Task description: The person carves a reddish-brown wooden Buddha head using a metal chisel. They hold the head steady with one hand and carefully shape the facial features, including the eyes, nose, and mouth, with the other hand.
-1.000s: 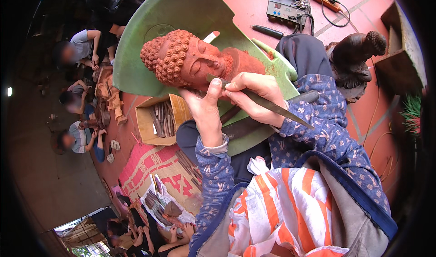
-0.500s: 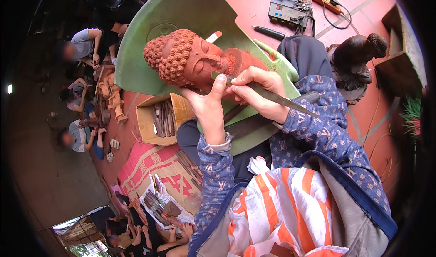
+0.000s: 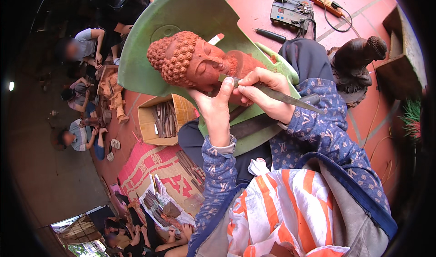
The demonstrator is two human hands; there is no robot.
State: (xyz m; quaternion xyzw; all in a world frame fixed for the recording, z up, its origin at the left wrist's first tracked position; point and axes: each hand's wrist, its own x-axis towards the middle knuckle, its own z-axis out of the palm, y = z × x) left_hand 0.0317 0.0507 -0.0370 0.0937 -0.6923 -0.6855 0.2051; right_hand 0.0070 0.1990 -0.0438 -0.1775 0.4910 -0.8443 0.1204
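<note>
A reddish-brown carved Buddha bust (image 3: 204, 59) lies on its side in a green plastic chair shell (image 3: 141, 71) over my lap. My right hand (image 3: 268, 91) grips a long flat carving chisel (image 3: 295, 102), its fingers pinched near the front end. The chisel's tip meets the bust by the chin and cheek. My left hand (image 3: 213, 107) braces the lower side of the head, its thumb pressed against the blade and its other fingers hidden beneath the carving. Behind the bust's neck a small white and red piece (image 3: 216, 39) sticks up. A dark flat bar (image 3: 254, 126) rests below my hands.
A cardboard box (image 3: 184, 114) of chisels stands left of my knee. More tools lie on white paper (image 3: 156, 202) and a woven mat (image 3: 150, 166). Rightward are a grey control box (image 3: 290, 12), a power strip (image 3: 324, 4) and a dark statue (image 3: 352, 66). Several people sit at left.
The bust, chair shell and both hands sit slightly farther right and lower in the picture. Both hands keep the same hold, with the chisel's tip still at the face.
</note>
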